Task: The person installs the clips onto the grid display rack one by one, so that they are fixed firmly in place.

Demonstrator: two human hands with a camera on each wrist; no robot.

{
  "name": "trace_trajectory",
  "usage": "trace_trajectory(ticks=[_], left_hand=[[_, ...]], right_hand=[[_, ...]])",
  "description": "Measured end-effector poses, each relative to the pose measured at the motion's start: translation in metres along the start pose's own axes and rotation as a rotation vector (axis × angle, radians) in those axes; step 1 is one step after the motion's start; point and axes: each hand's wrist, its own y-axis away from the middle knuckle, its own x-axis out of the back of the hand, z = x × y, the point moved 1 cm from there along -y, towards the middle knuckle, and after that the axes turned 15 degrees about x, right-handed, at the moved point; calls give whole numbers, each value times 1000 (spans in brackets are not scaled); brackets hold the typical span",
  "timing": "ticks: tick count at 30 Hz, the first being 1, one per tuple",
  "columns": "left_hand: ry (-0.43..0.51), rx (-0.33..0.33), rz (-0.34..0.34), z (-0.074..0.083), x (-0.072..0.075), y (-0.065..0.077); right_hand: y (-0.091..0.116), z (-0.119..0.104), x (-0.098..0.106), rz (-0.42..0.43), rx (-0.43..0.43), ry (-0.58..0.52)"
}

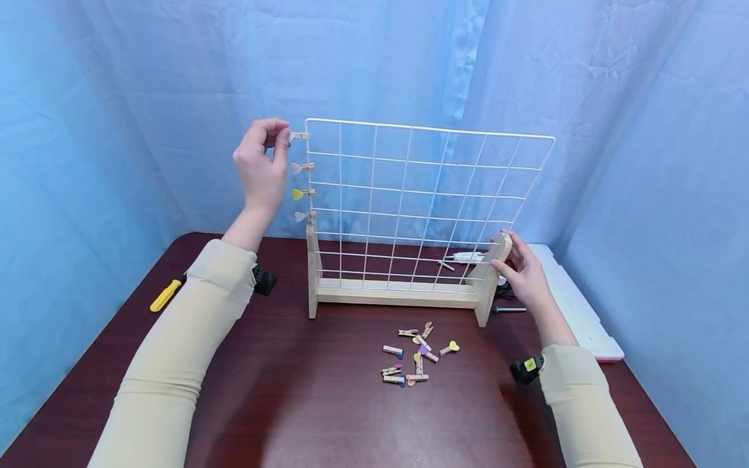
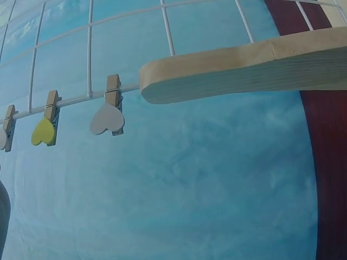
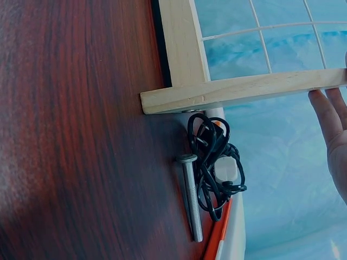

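Note:
My left hand (image 1: 261, 162) is raised at the top left corner of a white wire grid (image 1: 411, 128). Between thumb and fingers it pinches a small wooden clothespin (image 1: 301, 136), whose far end meets the grid's left wire. Below it, clothespins with a pale heart (image 1: 297, 168), a yellow heart (image 2: 44, 132) and another pale heart (image 2: 107, 119) are clipped along that same wire. My right hand (image 1: 526, 276) holds the right upright of the wooden stand (image 1: 398, 297), thumb on the near side and fingers behind. The grid stands upright in this stand.
Several loose clothespins (image 1: 394, 379) with coloured hearts lie on the dark wooden table before the stand. A yellow-handled screwdriver (image 1: 166, 296) lies at left. On the right are a bolt (image 3: 190, 200), a coiled black cable (image 3: 209, 162) and a white panel (image 1: 585, 312). Blue curtains surround the table.

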Motion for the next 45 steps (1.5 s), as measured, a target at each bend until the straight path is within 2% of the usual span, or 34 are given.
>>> trace_trajectory(ticks=[7,8,14,15,16,19,21,24,27,33,37,41,45], left_hand=[[-25,-15,-46,-1,-6,0],[-33,-16,-54,3,-5,0],[-35,93,-82,30,7,7],[-28,101,-75,29,8,8],[-16,99,-67,28,10,10],[1,39,-47,23,13,17],[-15,-1,-80,23,13,27],[-64,-38,-207,27,13,51],[-94,-55,-380,29,11,86],[-143,8,-728,21,3,166],[-182,23,-930,13,-8,210],[-235,3,-1146,7,-21,243],[-262,-3,-1312,2,-33,264]], right_hand=[[-1,4,3,-12,3,7],[-1,5,4,-11,1,5],[-2,3,1,-7,-1,-6],[-2,3,1,-7,-2,-8],[-2,2,1,-7,-4,-7],[-2,2,0,-5,-8,-7],[-2,1,-1,-4,-7,-5],[-2,0,-1,1,-8,-3],[-3,-1,-1,1,-7,2],[-3,1,-2,-8,6,-5],[-2,8,1,-8,2,-18],[0,19,5,-7,-12,2],[2,26,7,-4,-13,10]])
